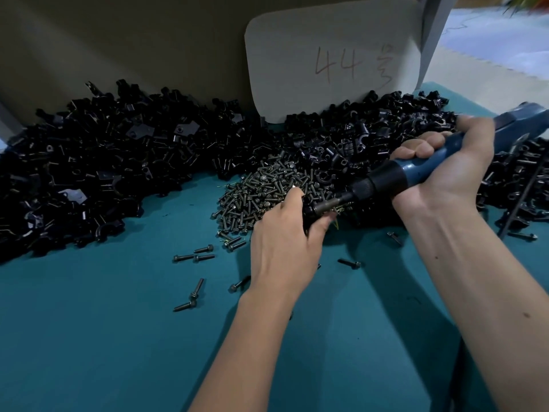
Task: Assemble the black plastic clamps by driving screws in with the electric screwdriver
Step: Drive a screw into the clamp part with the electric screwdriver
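My right hand [445,171] grips the blue electric screwdriver [416,169] by its handle, with the black nose and metal bit pointing down-left. The bit tip meets a black plastic clamp [309,217] that my left hand [285,242] holds between fingers and thumb, just in front of the screw pile [267,191]. Most of the clamp is hidden by my fingers. A large heap of black clamp parts [104,162] covers the left and back of the teal table [104,337].
Loose screws [194,257] lie scattered on the table left of my left hand and between my arms. More black parts [520,185] pile up at the right. A cardboard sheet marked "44" [332,55] leans against the back wall.
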`<state>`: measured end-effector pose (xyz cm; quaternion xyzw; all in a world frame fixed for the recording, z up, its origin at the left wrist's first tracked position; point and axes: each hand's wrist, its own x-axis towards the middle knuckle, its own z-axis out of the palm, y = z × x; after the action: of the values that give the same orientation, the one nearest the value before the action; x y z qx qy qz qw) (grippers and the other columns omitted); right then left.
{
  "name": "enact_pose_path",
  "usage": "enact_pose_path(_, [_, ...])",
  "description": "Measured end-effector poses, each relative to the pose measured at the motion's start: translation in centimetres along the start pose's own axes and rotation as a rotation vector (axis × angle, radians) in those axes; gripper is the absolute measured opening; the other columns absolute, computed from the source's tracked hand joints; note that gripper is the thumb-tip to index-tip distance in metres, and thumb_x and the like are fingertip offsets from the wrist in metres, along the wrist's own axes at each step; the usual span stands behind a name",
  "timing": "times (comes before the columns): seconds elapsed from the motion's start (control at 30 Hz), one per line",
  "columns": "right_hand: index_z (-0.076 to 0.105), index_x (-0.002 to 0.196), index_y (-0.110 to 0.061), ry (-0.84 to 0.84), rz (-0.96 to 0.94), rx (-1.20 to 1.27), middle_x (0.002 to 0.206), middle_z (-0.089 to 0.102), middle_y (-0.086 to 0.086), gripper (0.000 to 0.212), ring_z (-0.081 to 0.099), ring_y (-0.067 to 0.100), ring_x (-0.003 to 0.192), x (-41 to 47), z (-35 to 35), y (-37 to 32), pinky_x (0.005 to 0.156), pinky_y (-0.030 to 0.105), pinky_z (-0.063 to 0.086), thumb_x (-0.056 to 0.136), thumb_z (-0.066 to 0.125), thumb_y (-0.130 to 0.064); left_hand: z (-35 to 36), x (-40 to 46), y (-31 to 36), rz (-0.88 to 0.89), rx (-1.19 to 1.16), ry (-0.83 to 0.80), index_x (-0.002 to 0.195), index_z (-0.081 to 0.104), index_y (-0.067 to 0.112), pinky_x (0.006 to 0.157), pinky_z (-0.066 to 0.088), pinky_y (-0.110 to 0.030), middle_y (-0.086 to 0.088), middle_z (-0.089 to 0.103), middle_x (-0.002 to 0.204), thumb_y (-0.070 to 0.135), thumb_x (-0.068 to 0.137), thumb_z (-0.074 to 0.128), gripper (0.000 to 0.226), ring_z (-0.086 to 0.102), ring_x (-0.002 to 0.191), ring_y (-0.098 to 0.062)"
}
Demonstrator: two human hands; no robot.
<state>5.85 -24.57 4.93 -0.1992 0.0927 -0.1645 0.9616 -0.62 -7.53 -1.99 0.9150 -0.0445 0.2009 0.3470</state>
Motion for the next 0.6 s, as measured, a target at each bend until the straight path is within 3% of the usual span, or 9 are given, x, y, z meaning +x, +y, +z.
enact_pose_path(0.33, [0.040,0.076,-0.019,0.086,-0.004,-0.066,0.059,0.044,-0.005,0.027,0.038,0.012,0.045,-0.2,0.4,0.5,0.049,0.024,0.037,0.095,0.059,-0.020,0.1,0.0,0.1,-0.056,0.037,0.037,0.095,0.041,0.022,0.057,0.026,-0.038,0.011,0.041,0.071,0.039,0.096,0.071,0.035,0.040,0.060,-0.007])
enact_pose_path(0.6, [0.039,0.084,-0.015,0.100,-0.051,-0.140,0.060,0.043,-0.003,0.023,0.039,0.013,0.046,-0.6,1.1,0.5,0.049,0.025,0.038,0.094,0.060,-0.018,0.2,-0.1,0.1,-0.076,0.054,0.043,0.095,0.042,0.022,0.057,0.026,-0.039,0.011,0.044,0.073,0.035,0.096,0.072,0.033,0.044,0.062,-0.009])
